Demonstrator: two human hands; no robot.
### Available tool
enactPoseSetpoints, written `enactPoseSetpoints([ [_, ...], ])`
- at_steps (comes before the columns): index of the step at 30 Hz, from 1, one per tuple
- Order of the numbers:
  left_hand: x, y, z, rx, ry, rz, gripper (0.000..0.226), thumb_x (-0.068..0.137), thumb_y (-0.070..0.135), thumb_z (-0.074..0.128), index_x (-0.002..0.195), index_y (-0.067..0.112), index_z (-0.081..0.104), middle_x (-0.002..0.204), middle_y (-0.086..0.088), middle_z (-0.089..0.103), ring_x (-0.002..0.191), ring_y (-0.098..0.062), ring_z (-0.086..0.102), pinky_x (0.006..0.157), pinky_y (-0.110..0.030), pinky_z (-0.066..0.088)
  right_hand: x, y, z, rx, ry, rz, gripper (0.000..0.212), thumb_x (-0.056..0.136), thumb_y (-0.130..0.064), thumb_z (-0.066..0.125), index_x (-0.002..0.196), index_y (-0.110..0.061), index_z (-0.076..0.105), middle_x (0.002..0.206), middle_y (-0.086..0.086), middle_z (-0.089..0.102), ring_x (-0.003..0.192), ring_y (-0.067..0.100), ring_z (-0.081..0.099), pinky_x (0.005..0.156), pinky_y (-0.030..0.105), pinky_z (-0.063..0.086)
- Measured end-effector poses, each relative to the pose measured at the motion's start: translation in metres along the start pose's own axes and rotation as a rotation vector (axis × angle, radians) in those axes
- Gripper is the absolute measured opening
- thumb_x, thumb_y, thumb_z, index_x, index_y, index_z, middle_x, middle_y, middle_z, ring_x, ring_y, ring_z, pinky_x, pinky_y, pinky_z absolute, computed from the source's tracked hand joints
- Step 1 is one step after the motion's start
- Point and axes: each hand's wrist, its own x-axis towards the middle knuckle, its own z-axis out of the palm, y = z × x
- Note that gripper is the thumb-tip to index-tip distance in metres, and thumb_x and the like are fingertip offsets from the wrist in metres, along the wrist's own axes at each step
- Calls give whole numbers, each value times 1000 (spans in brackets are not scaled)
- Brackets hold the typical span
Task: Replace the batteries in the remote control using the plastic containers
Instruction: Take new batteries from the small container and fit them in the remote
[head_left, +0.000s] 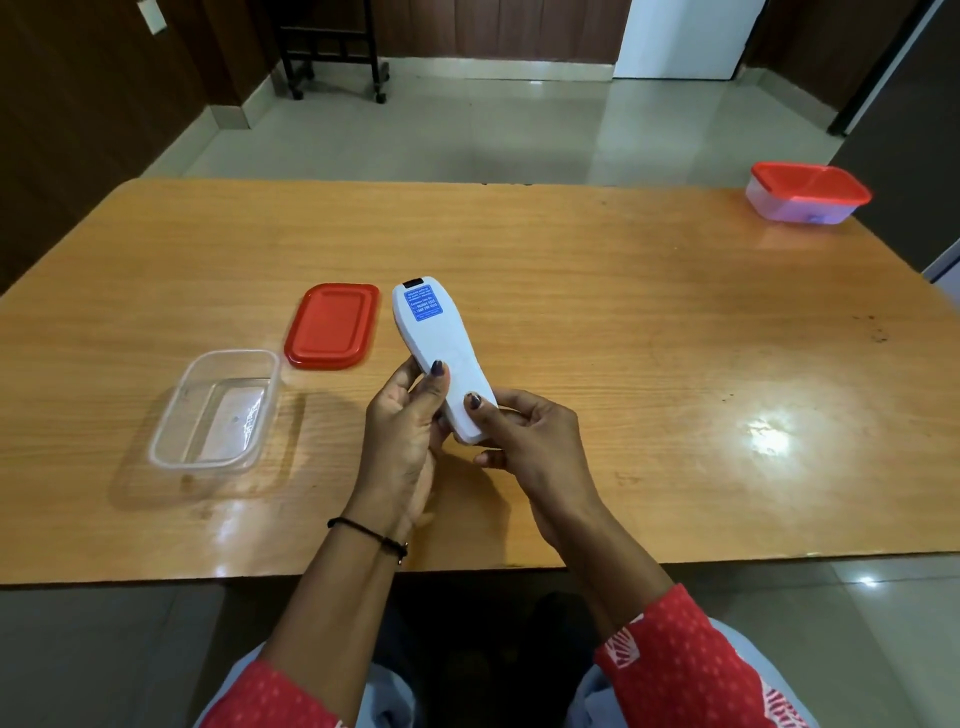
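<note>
A white remote control with a blue label near its far end is held back side up above the wooden table. My left hand grips its near left side, thumb pressed on the back. My right hand holds the near end, thumb on the lower back cover. An open clear plastic container stands empty at the left, its red lid lying flat beside it. A second clear container, shut under a red lid, sits at the far right corner.
Beyond the table's far edge lies a tiled floor with a dark wheeled stand and a white door panel. The table's near edge runs just in front of my forearms.
</note>
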Motion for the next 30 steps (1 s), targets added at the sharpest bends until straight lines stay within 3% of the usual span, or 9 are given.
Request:
enactPoseSetpoints([
  [5,2,3,-1,91,-44,34,49,80,22,63,127,12,54,114,-7,69,103,-21,66,85,-30,56,2,-4,-13,115,-188,109,27,87,-15,65,112,-4,64,100,16,72,85,19,68,79,34,56],
  [7,3,3,0,131,-56,41,50,79,27,63,127,14,56,112,-2,71,103,-18,66,85,-30,54,2,-5,-16,148,-217,126,28,87,-10,63,113,0,63,104,17,72,89,21,68,81,35,57],
  [10,5,3,-1,246,-58,64,56,78,37,64,129,15,56,114,-1,71,106,-19,66,92,-35,51,2,-4,-14,214,-179,120,29,86,-8,64,112,5,62,104,20,71,88,24,70,79,34,59],
  [13,6,4,-2,261,-79,60,58,78,31,64,132,14,52,109,3,73,102,-16,67,85,-29,54,2,-2,-8,184,-105,94,27,84,-7,66,110,3,63,100,19,72,83,20,70,73,31,60],
  [17,8,5,-3,129,-60,14,37,90,19,56,126,10,56,106,-2,72,95,-15,69,76,-24,55,-1,-2,-3,117,-36,35,33,81,-13,72,111,-2,63,93,12,75,83,18,72,71,34,58],
  [20,8,4,-4,-38,-112,-78,29,91,17,52,118,9,59,98,-6,73,85,-16,71,71,-27,58,-2,-5,-5,143,-96,61,43,78,-23,73,115,-6,60,96,10,75,88,20,71,73,37,55],
  [24,9,6,-6,-73,-173,-124,38,87,20,53,123,10,57,111,-11,69,100,-23,66,87,-42,53,1,-6,-5,370,-222,201,33,87,-29,60,114,-10,58,111,16,66,92,28,65,79,42,55],
  [27,11,5,-5,27,-139,-90,35,92,14,50,126,12,56,97,-3,73,87,-14,68,80,-30,55,3,-5,-6,404,-239,178,22,91,-16,57,112,-11,54,108,19,64,90,31,62,72,37,55],
  [30,11,4,0,138,-106,-47,41,91,3,51,131,12,53,113,-4,69,103,-16,64,92,-29,50,7,-4,-7,267,-97,40,26,85,-16,66,108,-12,54,95,13,68,80,21,63,62,28,51],
])
